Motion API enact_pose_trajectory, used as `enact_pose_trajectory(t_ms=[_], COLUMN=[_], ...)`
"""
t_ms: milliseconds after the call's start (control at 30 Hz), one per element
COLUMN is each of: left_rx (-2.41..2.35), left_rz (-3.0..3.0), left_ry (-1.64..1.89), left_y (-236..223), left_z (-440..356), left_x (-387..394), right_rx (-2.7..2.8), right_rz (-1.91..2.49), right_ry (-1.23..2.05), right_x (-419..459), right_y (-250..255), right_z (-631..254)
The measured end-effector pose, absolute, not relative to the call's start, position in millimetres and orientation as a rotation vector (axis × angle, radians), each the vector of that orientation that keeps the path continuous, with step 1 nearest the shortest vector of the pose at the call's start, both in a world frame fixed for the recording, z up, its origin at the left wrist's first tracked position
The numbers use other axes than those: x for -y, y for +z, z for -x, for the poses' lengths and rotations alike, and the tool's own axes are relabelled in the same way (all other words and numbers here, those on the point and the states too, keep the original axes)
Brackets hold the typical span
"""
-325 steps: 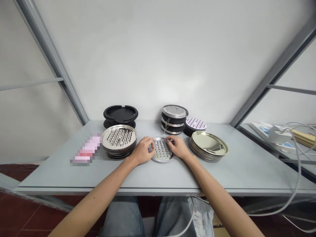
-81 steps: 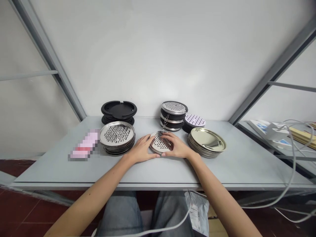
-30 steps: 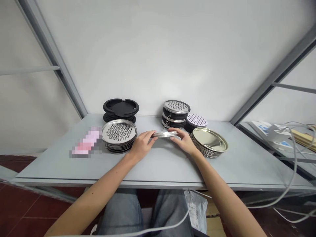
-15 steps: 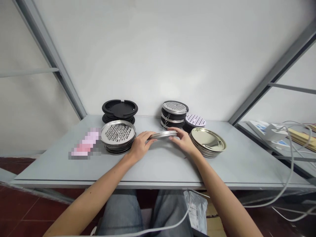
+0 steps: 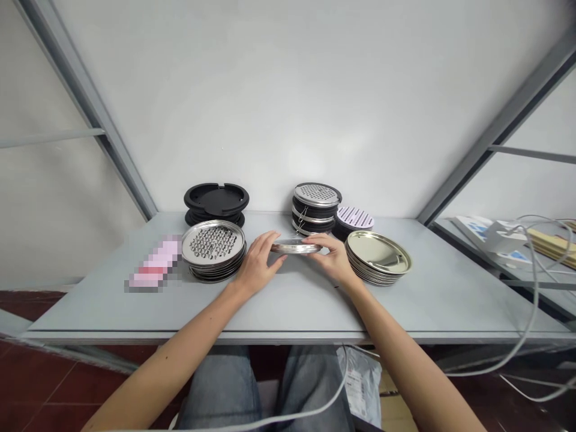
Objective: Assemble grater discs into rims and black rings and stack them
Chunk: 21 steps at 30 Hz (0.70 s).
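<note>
Held disc: a thin, round, silver metal disc (image 5: 296, 246), seen nearly edge-on and raised above the pale grey table (image 5: 292, 312), between the two hands; whether it is one piece or several nested cannot be told.
Left hand: the bare left hand (image 5: 258, 265) grips the disc's left edge, fingers close together along the upper rim, thumb below.
Right hand: the bare right hand (image 5: 332, 258) pinches the opposite edge, fingers over the top, thumb underneath.
Left front stack: silver round metal grater plates (image 5: 213, 242), raised teeth on the top one, just beside the left hand.
Left back stack: black round trays with notched rims (image 5: 216, 200), behind the grater plates.
Centre back stack: alternating black and silver round pieces (image 5: 317, 211), topped by a perforated silver plate (image 5: 317, 194), wire clasps on the side.
Beside it: a pale lilac slotted disc (image 5: 355, 217) on a black round base (image 5: 348, 231).
Right front stack: shiny gold-toned round metal lids (image 5: 378, 253), near the right hand.
Far left: a pink item (image 5: 157, 264), pixelated.
Right shelf: a white plug adapter (image 5: 506, 237) and white cables (image 5: 534, 306).
</note>
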<state>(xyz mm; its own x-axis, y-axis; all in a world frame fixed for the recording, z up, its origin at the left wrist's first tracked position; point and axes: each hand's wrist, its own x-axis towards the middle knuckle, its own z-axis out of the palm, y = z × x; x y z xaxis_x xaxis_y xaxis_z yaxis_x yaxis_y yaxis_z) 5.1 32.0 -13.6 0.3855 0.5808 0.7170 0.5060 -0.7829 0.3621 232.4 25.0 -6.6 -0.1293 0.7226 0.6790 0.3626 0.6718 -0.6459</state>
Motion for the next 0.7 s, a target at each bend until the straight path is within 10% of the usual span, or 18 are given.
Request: enact_pose_trajectory(t_ms=[233, 700], left_rx=[-0.873, -0.969], left_rz=[-2.593, -2.242], left_ry=[1.263, 1.56], left_y=[-16.4, -10.6], left_z=[-3.9, -8.5], left_x=[-33.6, -33.2], right_rx=[1.961, 1.57], right_rz=[0.915, 1.035], right_ry=[0.031, 0.443], right_x=[-24.4, -26.6], right_y=[-11.3, -3.8], right_z=[-228.7, -239.0])
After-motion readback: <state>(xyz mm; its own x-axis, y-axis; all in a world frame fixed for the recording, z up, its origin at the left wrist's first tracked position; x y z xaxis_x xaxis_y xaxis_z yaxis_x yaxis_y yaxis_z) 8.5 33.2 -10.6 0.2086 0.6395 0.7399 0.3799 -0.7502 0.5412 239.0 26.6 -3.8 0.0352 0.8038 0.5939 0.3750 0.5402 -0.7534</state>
